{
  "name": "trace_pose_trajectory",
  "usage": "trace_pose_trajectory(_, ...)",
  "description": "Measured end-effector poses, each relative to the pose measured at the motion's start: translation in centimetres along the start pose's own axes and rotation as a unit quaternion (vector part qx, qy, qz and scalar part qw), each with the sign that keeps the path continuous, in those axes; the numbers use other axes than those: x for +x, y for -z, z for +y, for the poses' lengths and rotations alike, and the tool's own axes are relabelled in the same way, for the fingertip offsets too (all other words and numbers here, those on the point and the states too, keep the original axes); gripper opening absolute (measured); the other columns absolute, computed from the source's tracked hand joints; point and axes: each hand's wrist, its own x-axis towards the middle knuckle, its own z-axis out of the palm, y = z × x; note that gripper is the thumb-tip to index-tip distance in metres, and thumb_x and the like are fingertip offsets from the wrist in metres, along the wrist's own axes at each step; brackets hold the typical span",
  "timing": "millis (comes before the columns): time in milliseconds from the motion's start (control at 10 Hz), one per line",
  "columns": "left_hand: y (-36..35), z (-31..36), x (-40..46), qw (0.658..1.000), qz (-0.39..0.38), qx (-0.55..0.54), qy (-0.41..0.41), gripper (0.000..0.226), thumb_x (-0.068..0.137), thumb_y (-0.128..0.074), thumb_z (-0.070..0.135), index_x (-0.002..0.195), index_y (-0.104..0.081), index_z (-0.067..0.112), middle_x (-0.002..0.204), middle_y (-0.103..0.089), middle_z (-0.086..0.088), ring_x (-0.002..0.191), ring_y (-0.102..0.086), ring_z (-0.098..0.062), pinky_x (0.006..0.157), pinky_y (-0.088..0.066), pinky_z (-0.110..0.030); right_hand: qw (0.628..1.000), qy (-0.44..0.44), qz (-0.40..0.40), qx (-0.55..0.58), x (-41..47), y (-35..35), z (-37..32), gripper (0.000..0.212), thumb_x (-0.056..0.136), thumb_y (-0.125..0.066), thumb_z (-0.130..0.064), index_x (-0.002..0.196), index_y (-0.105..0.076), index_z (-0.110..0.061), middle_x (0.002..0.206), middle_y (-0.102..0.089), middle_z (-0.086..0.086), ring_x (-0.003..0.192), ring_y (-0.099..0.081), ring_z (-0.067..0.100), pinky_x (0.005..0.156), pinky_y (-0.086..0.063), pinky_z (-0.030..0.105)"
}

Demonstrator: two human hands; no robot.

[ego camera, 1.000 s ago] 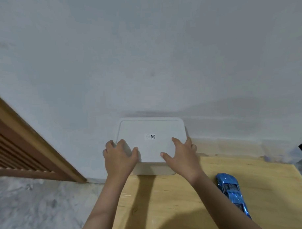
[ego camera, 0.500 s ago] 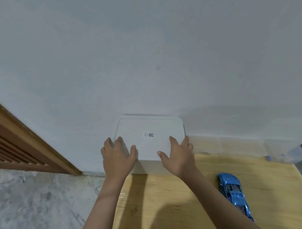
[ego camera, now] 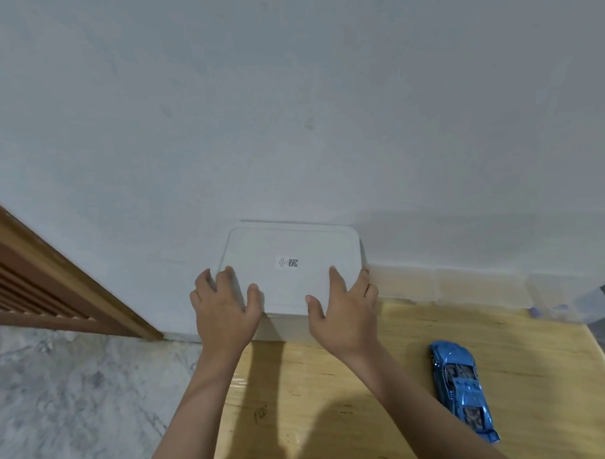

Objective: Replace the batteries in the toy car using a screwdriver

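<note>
Wall [ego camera: 289, 92], pale and bare, fills the upper view. Below it a wooden desk [ego camera: 334, 400] carries a white lidded box [ego camera: 291, 247] pushed against the wall. The left hand [ego camera: 225, 311] and right hand [ego camera: 345, 313] lie spread on the box's near corners, fingers open over the lid edges. The blue toy car [ego camera: 462, 388] sits on the desk, right of the right forearm, untouched.

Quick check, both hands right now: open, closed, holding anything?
Left hand: open, fingers spread, resting on the near-left corner of the white box lid.
Right hand: open, fingers spread, on the lid's near-right part. The blue toy car lies untouched.
</note>
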Motion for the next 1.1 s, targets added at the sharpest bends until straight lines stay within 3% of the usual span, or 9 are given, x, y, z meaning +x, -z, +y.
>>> trace_pose_trajectory(300,0.0,-0.3,-1.0,1.0,0.006,0.027,-0.01,0.061,0.078,-0.039,0.048,0.121,-0.054,0.006,0.129,-0.041,-0.027,0.104,-0.044,-0.041,0.07,-0.041,-0.039,0.999,0.035,0.018,0.037,0.1,0.0,1.4,0.067,0.085,-0.053,-0.052,0.142,-0.034,-0.022,0.147,-0.019,0.022,0.126,-0.026,0.035,0.1,-0.033,0.038)
trace_pose_trajectory(500,-0.5,0.1,-0.7,0.998,0.018,0.057,-0.016,0.053,0.082,-0.039,0.037,0.117,-0.057,0.001,0.125,-0.046,-0.031,0.098,-0.049,-0.044,0.068,-0.045,-0.042,0.996,0.044,0.074,0.031,0.1,-1.6,1.9,0.063,0.084,-0.044,-0.052,0.136,-0.046,-0.017,0.141,-0.031,0.03,0.126,-0.038,0.042,0.096,-0.041,0.042)
trace_pose_trajectory(700,-0.9,-0.4,-1.1,0.996,-0.004,0.085,-0.039,0.053,0.083,-0.043,0.04,0.119,-0.054,0.003,0.128,-0.044,-0.03,0.096,-0.048,-0.04,0.073,-0.047,-0.042,0.995,0.03,0.09,0.033,-0.4,-1.9,2.8,0.062,0.086,-0.046,-0.05,0.138,-0.043,-0.016,0.141,-0.038,0.026,0.122,-0.046,0.038,0.092,-0.048,0.044)
trace_pose_trajectory(900,-1.1,-0.7,0.1,0.996,-0.024,0.085,-0.025,0.052,0.08,-0.042,0.039,0.116,-0.055,0.003,0.126,-0.046,-0.029,0.092,-0.048,-0.039,0.069,-0.05,-0.042,0.994,0.028,0.09,0.047,0.3,-2.6,2.7,0.064,0.086,-0.044,-0.048,0.135,-0.045,-0.007,0.133,-0.042,0.031,0.114,-0.05,0.043,0.087,-0.049,0.043)
trace_pose_trajectory(1000,-1.0,-0.6,0.5,0.995,-0.047,0.078,-0.037,0.056,0.081,-0.041,0.043,0.118,-0.054,0.003,0.126,-0.046,-0.03,0.095,-0.05,-0.042,0.082,-0.045,-0.047,0.994,0.039,0.077,0.062,0.1,-2.5,2.4,0.066,0.086,-0.044,-0.05,0.134,-0.045,-0.005,0.131,-0.042,0.033,0.113,-0.049,0.045,0.088,-0.047,0.044)
trace_pose_trajectory(1100,-0.4,-0.5,0.5,0.999,-0.044,-0.023,0.003,0.06,0.089,-0.047,0.049,0.134,-0.043,0.01,0.147,-0.028,-0.022,0.134,-0.029,-0.037,0.107,-0.023,-0.051,0.989,0.029,0.065,0.128,0.1,-1.8,2.8,0.071,0.089,-0.048,-0.052,0.141,-0.035,-0.006,0.142,-0.029,0.034,0.132,-0.031,0.046,0.103,-0.034,0.049)
